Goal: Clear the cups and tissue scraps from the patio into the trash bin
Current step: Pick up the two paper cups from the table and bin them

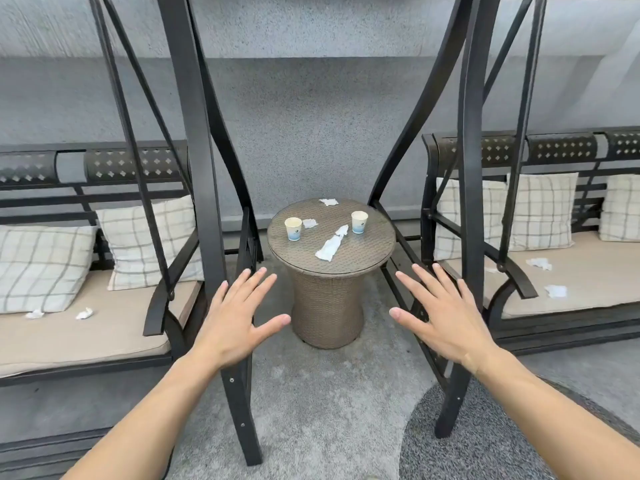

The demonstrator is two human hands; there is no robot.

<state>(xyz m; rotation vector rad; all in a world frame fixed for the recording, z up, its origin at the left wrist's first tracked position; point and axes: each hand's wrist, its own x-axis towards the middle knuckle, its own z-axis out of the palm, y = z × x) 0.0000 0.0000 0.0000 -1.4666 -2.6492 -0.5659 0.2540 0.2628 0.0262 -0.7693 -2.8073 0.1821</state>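
1. Two small white paper cups with blue print stand upright on the round brown wicker surface (363, 251): the left paper cup (293, 229) near its left edge, the right paper cup (359, 222) towards its right side, well apart from each other.
2. A long crumpled white tissue strip (331, 244) lies between the two cups, running towards the front rim. A small tissue scrap (310, 223) lies just beside the left cup, and another white tissue scrap (328, 201) rests near the back rim.
3. Two crumpled white tissue bits (84, 313) lie on the beige seat cushion of the left swing bench (86, 337), in front of the checked pillows (41, 268).
4. On the beige cushion of the right swing bench (571, 282) lie more white scraps (539, 263), perhaps three, though the smallest is hard to make out.
5. The left hand (239, 317) hovers with fingers spread and straight, holding nothing, in front of the dark metal swing frame (197, 168).
6. The right hand (443, 317) is likewise spread flat and holds nothing, well short of the cups.
7. A grey speckled round rug (485, 445) lies on the grey floor at lower right.
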